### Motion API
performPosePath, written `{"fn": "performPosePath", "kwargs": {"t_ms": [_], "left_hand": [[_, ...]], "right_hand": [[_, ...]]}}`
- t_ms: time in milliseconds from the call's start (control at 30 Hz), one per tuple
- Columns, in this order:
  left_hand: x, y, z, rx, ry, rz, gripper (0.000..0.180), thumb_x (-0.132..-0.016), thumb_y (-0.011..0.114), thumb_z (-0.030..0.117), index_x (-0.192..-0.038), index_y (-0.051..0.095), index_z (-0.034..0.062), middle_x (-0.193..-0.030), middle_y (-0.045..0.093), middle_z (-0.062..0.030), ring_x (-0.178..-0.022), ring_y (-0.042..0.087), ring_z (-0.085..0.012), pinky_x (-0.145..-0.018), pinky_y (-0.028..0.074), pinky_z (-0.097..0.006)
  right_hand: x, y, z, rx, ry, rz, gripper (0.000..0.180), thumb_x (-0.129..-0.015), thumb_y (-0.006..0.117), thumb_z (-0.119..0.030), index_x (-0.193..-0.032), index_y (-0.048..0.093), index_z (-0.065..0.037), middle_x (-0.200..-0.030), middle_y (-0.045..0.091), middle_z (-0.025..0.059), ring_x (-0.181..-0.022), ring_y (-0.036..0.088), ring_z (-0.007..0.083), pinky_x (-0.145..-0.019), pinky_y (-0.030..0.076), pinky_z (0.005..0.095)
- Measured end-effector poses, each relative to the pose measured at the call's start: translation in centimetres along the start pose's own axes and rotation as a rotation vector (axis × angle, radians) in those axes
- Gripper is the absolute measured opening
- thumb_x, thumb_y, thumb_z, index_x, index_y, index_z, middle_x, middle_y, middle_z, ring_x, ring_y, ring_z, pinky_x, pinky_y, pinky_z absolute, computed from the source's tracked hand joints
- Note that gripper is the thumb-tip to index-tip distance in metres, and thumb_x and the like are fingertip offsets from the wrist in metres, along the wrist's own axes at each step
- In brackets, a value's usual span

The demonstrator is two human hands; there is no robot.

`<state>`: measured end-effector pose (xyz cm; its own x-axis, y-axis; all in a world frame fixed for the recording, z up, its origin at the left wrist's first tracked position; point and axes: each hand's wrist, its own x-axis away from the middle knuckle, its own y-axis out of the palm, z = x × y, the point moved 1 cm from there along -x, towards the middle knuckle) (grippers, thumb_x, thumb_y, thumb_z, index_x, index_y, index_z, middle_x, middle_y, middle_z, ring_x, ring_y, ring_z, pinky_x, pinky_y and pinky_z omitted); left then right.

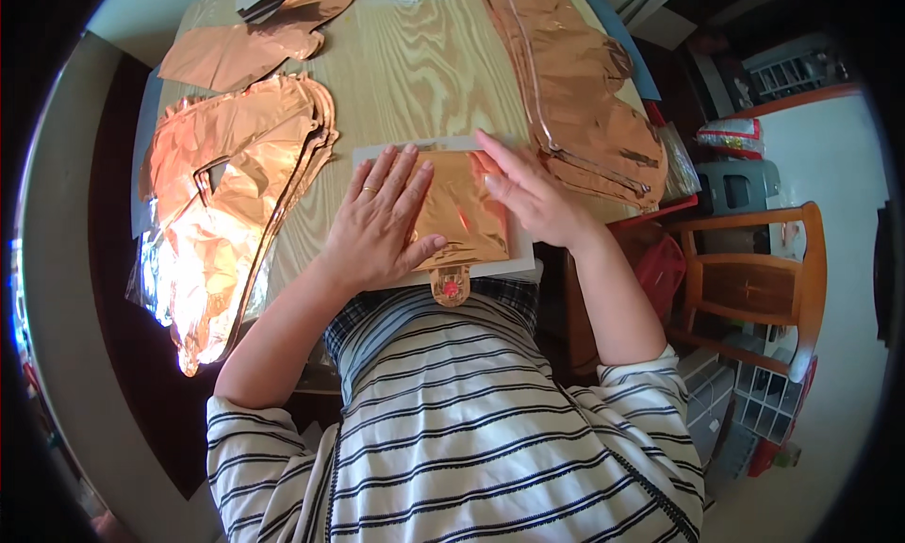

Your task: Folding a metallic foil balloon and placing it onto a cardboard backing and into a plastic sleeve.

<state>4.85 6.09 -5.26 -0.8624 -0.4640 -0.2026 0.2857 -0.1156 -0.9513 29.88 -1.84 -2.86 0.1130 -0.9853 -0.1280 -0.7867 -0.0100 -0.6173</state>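
A copper-coloured foil balloon [464, 208], folded into a flat rectangle, lies on a pale board [522, 246] at the table's near edge. Its rounded tail, with a red mark, hangs past the board toward me. My left hand [375, 221] rests flat over the left part of the foil, fingers spread and a ring on one. On the other side, my right hand [539, 202] lies along the foil's right edge, fingers stretched out and thumb over the foil. Neither hand grips anything that I can see.
Flat copper foil balloons are stacked on the wood-grain table [405, 62]: one pile [226, 175] at left, another [575, 81] at right. More foil [245, 53] lies at the far left under a dark-edged item. A wooden chair [754, 279] stands at right.
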Motion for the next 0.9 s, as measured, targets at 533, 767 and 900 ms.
{"fn": "performPosePath", "kwargs": {"t_ms": [533, 767, 900], "left_hand": [[0.0, -0.3, 0.3, -0.019, -0.019, -0.012, 0.080, -0.099, 0.050, 0.054, -0.159, 0.032, 0.0037, -0.165, 0.028, -0.0221, -0.154, 0.022, -0.0399, -0.125, 0.014, -0.051], [0.1, -0.2, 0.2, -0.008, -0.019, -0.010, 0.079, -0.101, 0.048, 0.055, -0.159, 0.032, 0.0038, -0.165, 0.028, -0.0212, -0.154, 0.022, -0.0395, -0.124, 0.014, -0.051], [0.1, -0.2, 0.3, -0.011, -0.018, -0.008, 0.078, -0.101, 0.048, 0.055, -0.158, 0.033, 0.0036, -0.165, 0.029, -0.0214, -0.154, 0.022, -0.0395, -0.124, 0.014, -0.051]], "right_hand": [[7.8, 2.1, -5.8, 0.075, 0.435, 0.258, 0.018, -0.088, 0.076, -0.015, -0.094, 0.065, -0.002, -0.086, 0.068, 0.0125, -0.077, 0.069, 0.0274, -0.066, 0.054, 0.0365], [7.9, 1.6, -4.2, -0.625, 0.760, 0.154, 0.024, -0.095, 0.072, -0.017, -0.105, 0.067, 0.004, -0.074, 0.065, 0.0031, -0.064, 0.059, 0.0059, -0.048, 0.045, 0.0230], [7.7, 1.1, -3.7, -0.679, 0.789, 0.035, 0.021, -0.096, 0.070, -0.016, -0.105, 0.067, 0.003, -0.073, 0.064, 0.0024, -0.054, 0.053, 0.0039, -0.042, 0.039, 0.0196]]}}
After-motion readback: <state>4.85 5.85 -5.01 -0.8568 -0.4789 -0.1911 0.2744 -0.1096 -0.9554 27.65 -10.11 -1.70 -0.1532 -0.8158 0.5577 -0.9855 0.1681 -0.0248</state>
